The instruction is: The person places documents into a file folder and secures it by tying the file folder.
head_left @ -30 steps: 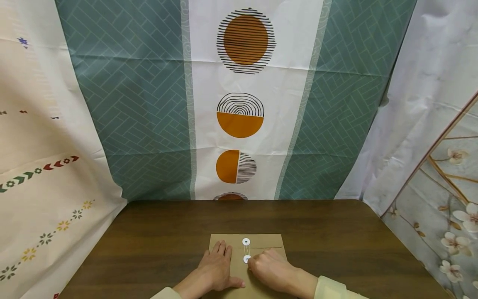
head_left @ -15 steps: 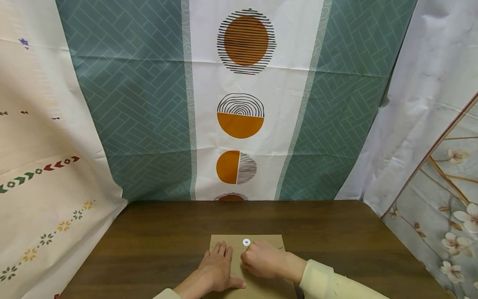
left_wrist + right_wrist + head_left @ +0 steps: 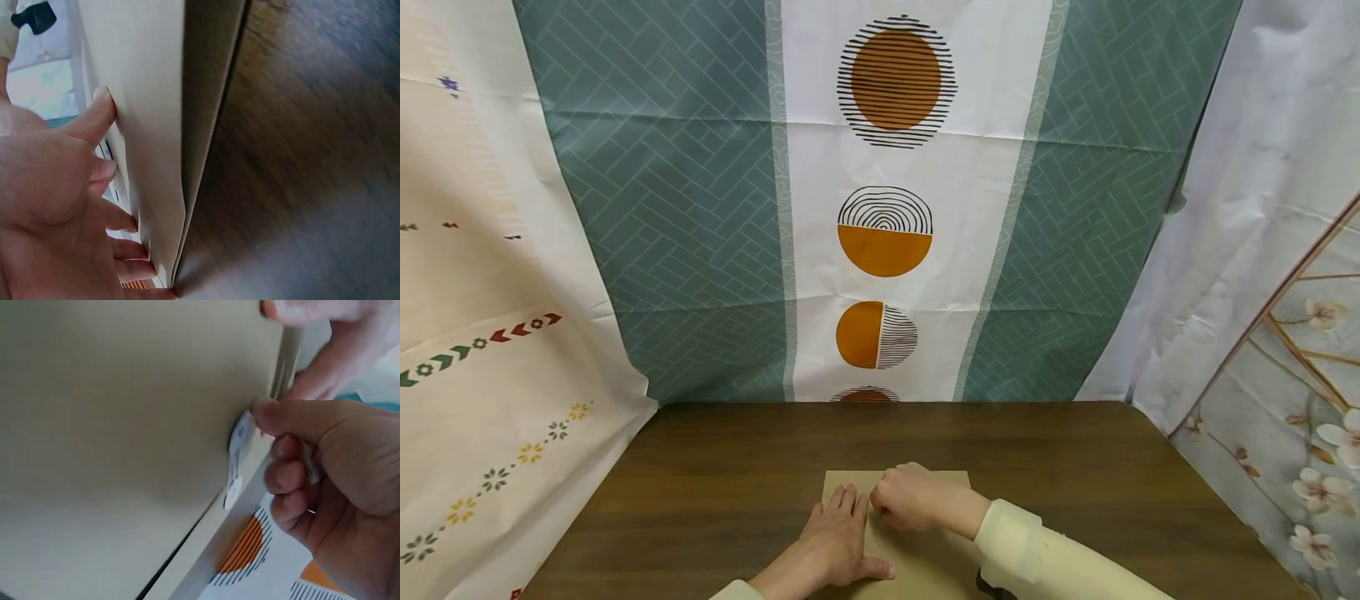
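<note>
A tan string-tie envelope (image 3: 917, 567) lies on the table in the head view. My left hand (image 3: 837, 537) rests on its left part with fingers straight; in the left wrist view the fingertips touch the envelope's face. My right hand (image 3: 913, 497) is over the top of the envelope, fingers curled. In the right wrist view two white round buttons (image 3: 239, 434) sit near the flap edge, with thin string (image 3: 233, 465) running between them. Thumb and forefinger pinch together beside the nearer button, and a pale bit shows among the curled fingers. The right hand hides both buttons in the head view.
The envelope lies on a dark brown wooden table (image 3: 722, 483). Behind it hangs a green and white patterned cloth (image 3: 700, 250). Cream cloth (image 3: 490, 292) hangs at the left, and floral cloth (image 3: 1300, 467) at the right.
My right hand has moved up and left over the envelope, from beside the lower button to cover both buttons in the head view. The left hand stays in place.
</note>
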### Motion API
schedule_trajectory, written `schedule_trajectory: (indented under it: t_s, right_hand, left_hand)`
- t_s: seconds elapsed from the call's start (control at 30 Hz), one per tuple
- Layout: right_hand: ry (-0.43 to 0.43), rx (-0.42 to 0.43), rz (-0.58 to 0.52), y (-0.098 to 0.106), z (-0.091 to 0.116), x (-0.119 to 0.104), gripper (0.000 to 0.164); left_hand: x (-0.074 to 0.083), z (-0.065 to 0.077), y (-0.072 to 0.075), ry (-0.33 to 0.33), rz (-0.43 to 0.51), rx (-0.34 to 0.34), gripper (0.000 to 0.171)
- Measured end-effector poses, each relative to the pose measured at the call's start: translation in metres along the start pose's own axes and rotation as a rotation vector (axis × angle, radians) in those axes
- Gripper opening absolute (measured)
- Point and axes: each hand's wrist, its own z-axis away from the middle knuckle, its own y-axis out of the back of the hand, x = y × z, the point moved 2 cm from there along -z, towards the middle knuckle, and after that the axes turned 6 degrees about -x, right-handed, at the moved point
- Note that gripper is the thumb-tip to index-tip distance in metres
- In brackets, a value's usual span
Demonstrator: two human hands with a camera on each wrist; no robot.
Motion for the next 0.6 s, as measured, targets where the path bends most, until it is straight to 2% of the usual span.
schedule_trajectory:
  t_s: [0.17,0.33,0.6]
  right_hand:
    - [-0.039,-0.027,-0.147,-0.003,-0.007,0.018,0.013]
    - [-0.010,0.027,-0.270,-0.010,-0.003,0.032,0.007]
    - [0.051,0.146,-0.304,-0.017,0.010,0.038,0.006]
  left_hand:
    - [0.000,-0.001,-0.001,0.006,-0.019,0.000,0.105]
    - [0.000,-0.001,-0.002,-0.002,-0.028,0.012,0.107]
    - [0.000,-0.002,-0.003,-0.008,-0.014,0.028,0.107]
